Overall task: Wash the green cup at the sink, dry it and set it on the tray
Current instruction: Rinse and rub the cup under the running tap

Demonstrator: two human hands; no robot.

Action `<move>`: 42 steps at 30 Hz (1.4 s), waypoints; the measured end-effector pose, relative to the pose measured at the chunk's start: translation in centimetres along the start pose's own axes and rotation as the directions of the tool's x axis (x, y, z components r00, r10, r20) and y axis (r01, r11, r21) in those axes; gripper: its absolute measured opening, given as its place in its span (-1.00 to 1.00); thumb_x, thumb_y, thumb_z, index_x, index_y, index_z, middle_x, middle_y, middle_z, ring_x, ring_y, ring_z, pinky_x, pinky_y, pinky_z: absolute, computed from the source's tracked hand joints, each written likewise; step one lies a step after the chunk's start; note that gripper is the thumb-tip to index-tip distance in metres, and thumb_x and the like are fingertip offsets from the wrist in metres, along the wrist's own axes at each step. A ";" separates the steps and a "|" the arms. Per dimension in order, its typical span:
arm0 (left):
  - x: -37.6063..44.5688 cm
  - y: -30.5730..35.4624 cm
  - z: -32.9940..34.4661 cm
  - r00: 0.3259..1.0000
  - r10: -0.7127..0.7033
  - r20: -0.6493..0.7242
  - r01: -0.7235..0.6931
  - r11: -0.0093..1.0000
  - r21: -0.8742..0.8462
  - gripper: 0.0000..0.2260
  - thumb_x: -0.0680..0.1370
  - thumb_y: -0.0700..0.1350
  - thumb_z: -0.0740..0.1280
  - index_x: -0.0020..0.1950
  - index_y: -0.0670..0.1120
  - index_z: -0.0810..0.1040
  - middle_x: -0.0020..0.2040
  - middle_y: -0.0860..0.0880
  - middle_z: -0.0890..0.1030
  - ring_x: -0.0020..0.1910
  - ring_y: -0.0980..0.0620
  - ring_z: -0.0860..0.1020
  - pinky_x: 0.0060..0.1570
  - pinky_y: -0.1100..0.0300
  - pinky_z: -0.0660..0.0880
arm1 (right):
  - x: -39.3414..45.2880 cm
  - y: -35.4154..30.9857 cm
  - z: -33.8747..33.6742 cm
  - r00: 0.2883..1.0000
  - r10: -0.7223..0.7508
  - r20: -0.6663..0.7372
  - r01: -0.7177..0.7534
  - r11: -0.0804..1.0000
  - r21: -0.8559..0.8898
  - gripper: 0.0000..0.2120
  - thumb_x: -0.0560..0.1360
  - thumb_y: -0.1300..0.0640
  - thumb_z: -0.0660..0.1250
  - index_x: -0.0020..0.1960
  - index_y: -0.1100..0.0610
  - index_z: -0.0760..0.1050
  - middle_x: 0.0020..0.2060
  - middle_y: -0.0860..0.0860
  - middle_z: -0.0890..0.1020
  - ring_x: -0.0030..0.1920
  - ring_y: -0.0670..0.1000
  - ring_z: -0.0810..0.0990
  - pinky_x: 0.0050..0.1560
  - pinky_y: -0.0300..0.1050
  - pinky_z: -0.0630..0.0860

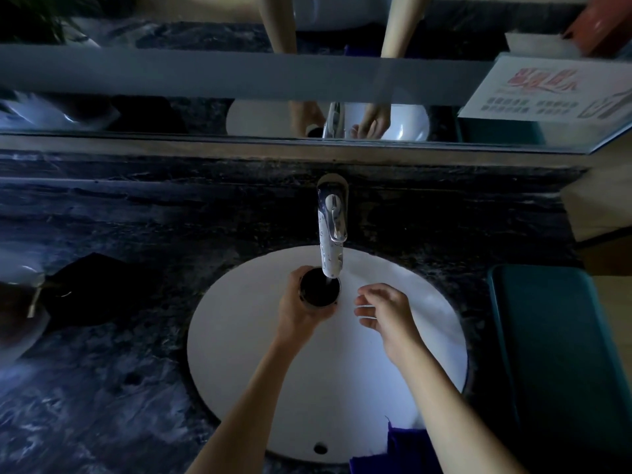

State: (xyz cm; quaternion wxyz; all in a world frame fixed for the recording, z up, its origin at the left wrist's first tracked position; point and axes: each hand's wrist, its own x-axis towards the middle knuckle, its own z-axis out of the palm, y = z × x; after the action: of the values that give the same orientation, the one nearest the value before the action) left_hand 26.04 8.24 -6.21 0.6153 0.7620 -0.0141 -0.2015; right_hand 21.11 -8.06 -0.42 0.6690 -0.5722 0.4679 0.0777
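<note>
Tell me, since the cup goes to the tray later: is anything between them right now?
Yes: the right hand hangs open between the cup, held by the left hand under the faucet, and the tray. Beyond it, only the sink rim and a counter strip.

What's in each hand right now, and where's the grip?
Left hand wraps the side wall of the dark round cup under the chrome faucet. Right hand holds nothing.

Left hand point(297, 314) wrapped around the cup point(319, 289), held upright under the tap point(331, 230) spout, over the white sink point(239, 354). Right hand point(388, 314) just beside, empty, fingers loosely curled. Teal tray point(561, 354) at right on dark counter point(102, 388). Purple cloth point(407, 449) at near rim.
</note>
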 end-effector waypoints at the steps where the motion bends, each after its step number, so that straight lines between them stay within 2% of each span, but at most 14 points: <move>1: 0.1 0.3 0.1 1.000 0.000 -0.011 0.000 1.000 -0.024 -0.39 0.28 -0.25 0.56 0.28 0.00 0.47 0.10 0.11 0.63 0.03 0.32 0.60 0.04 0.36 0.53 | 0.0 0.0 0.0 1.000 -0.002 -0.002 0.002 1.000 0.006 -0.83 0.63 0.28 0.23 -0.05 0.19 0.58 -0.23 0.11 0.64 -0.25 0.09 0.61 -0.24 -0.11 0.52; 6: -0.1 0.5 0.7 0.999 0.006 0.035 -0.006 1.000 -0.011 -0.39 0.28 -0.26 0.56 0.25 0.09 0.45 0.12 0.08 0.62 0.04 0.33 0.59 0.08 0.36 0.52 | 0.0 -0.1 0.0 1.000 -0.009 -0.001 0.009 1.000 0.017 -0.84 0.62 0.29 0.23 -0.05 0.19 0.58 -0.20 0.13 0.64 -0.26 0.09 0.61 -0.23 -0.11 0.53; 8: 0.1 0.1 0.5 1.000 -0.007 0.016 0.008 1.000 -0.017 -0.39 0.28 -0.26 0.57 0.24 0.09 0.46 0.08 0.16 0.65 0.03 0.28 0.60 0.08 0.27 0.56 | 0.1 -0.1 0.0 1.000 -0.010 0.004 0.010 1.000 0.021 -0.84 0.62 0.29 0.23 -0.04 0.20 0.58 -0.20 0.14 0.64 -0.26 0.09 0.61 -0.23 -0.11 0.53; 11: 0.3 0.3 0.6 1.000 -0.020 0.007 0.020 1.000 -0.019 -0.38 0.28 -0.27 0.57 0.27 0.03 0.46 0.05 0.28 0.65 0.03 0.31 0.60 0.04 0.31 0.55 | 0.1 -0.1 0.1 1.000 -0.012 0.006 0.012 1.000 0.024 -0.84 0.62 0.29 0.23 -0.04 0.20 0.58 -0.19 0.14 0.64 -0.25 0.10 0.61 -0.24 -0.12 0.53; 16: 0.0 0.4 1.0 0.999 0.011 0.052 -0.009 1.000 -0.022 -0.37 0.27 -0.29 0.55 0.28 0.00 0.44 0.13 0.03 0.60 0.05 0.37 0.58 0.07 0.40 0.50 | 0.0 -0.2 0.1 1.000 -0.018 0.012 0.018 0.999 0.028 -0.84 0.63 0.29 0.22 -0.04 0.21 0.57 -0.20 0.14 0.65 -0.25 0.11 0.60 -0.23 -0.10 0.52; 19: 0.1 0.0 0.8 1.000 -0.005 0.031 0.006 0.999 -0.047 -0.36 0.27 -0.29 0.55 0.29 0.01 0.46 0.14 0.01 0.62 0.06 0.29 0.60 0.10 0.24 0.57 | 0.2 -0.2 0.1 1.000 -0.022 0.014 0.022 0.999 0.033 -0.83 0.63 0.30 0.22 -0.03 0.21 0.57 -0.20 0.14 0.64 -0.24 0.11 0.60 -0.23 -0.10 0.52; 22: 0.1 -0.3 1.0 0.999 -0.018 0.044 0.020 0.999 -0.032 -0.37 0.26 -0.28 0.56 0.24 0.08 0.45 0.13 0.02 0.61 0.05 0.31 0.59 0.08 0.35 0.51 | 0.3 -0.2 0.1 1.000 -0.018 0.020 0.017 1.000 0.026 -0.83 0.63 0.30 0.21 -0.03 0.21 0.57 -0.20 0.13 0.65 -0.23 0.11 0.60 -0.22 -0.10 0.53; 27: -0.1 0.0 1.0 0.995 -0.100 0.003 0.099 0.987 -0.128 -0.38 0.35 -0.34 0.61 0.34 -0.11 0.47 0.14 -0.05 0.64 0.06 0.21 0.64 -0.02 0.25 0.60 | 0.3 -0.1 0.4 0.996 -0.070 0.060 0.073 0.996 -0.052 -0.80 0.59 0.38 0.21 0.01 0.19 0.59 -0.12 0.10 0.67 -0.16 0.06 0.60 -0.17 -0.16 0.49; 30: 0.4 0.3 1.2 0.966 -0.256 -0.026 0.239 0.932 -0.273 -0.38 0.35 -0.19 0.63 0.36 -0.14 0.49 0.19 -0.12 0.67 0.18 0.00 0.67 0.03 0.23 0.63 | 0.4 0.1 0.9 0.975 -0.122 0.186 0.155 0.972 -0.178 -0.75 0.57 0.36 0.27 0.13 0.12 0.60 0.02 0.04 0.69 -0.01 -0.03 0.62 -0.10 -0.33 0.49; 32: 0.7 0.3 1.4 0.940 -0.339 0.021 0.322 0.869 -0.376 -0.45 0.38 -0.06 0.61 0.31 -0.19 0.57 0.19 -0.23 0.70 0.21 -0.19 0.67 0.23 -0.07 0.62 | 0.4 0.5 1.1 0.951 -0.143 0.273 0.197 0.963 -0.182 -0.74 0.59 0.28 0.32 0.21 0.04 0.58 0.09 0.00 0.71 0.08 -0.08 0.65 -0.03 -0.37 0.52; 33: 0.5 0.5 1.5 0.932 -0.359 0.048 0.346 0.845 -0.407 -0.57 0.47 -0.05 0.56 0.27 -0.20 0.62 0.16 -0.26 0.72 0.18 -0.24 0.68 0.24 -0.14 0.61 | 0.3 0.6 1.3 0.938 -0.154 0.311 0.217 0.960 -0.178 -0.74 0.59 0.23 0.35 0.24 -0.01 0.56 0.11 -0.05 0.70 0.11 -0.14 0.65 0.01 -0.36 0.52; 35: 0.1 1.2 2.0 0.914 -0.397 0.087 0.391 0.803 -0.450 -0.78 0.64 -0.04 0.39 0.17 -0.16 0.67 0.05 -0.20 0.75 0.07 -0.21 0.69 0.01 -0.04 0.66 | 0.4 1.1 1.7 0.920 -0.170 0.354 0.252 0.947 -0.201 -0.71 0.59 0.13 0.38 0.27 -0.12 0.51 0.12 -0.16 0.67 0.12 -0.25 0.64 0.06 -0.34 0.54; 38: -0.3 1.3 3.0 0.876 -0.465 0.126 0.459 0.727 -0.511 -0.74 0.69 0.03 0.28 0.13 -0.10 0.68 -0.04 -0.07 0.77 -0.04 -0.01 0.74 -0.15 0.12 0.65 | 0.8 1.8 2.6 0.937 -0.192 0.293 0.274 0.923 -0.271 -0.73 0.57 -0.06 0.37 0.26 -0.16 0.51 0.12 -0.16 0.68 0.16 -0.16 0.65 0.14 -0.15 0.58; 42: 0.2 0.9 3.3 0.824 -0.541 0.165 0.508 0.580 -0.637 -0.49 0.65 0.21 0.27 0.30 -0.22 0.61 0.07 -0.21 0.72 -0.03 -0.14 0.71 -0.22 0.04 0.63 | 1.1 1.3 3.2 0.979 -0.150 0.136 0.181 0.948 -0.263 -0.80 0.65 0.05 0.19 0.08 -0.10 0.59 0.04 -0.01 0.69 0.03 0.03 0.67 -0.20 -0.10 0.57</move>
State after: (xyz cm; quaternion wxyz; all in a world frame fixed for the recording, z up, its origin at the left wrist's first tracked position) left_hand 25.35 4.86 -5.94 0.7546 0.4703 0.2977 -0.3475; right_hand 22.66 -5.40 -2.39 0.6132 -0.6911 0.3640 0.1177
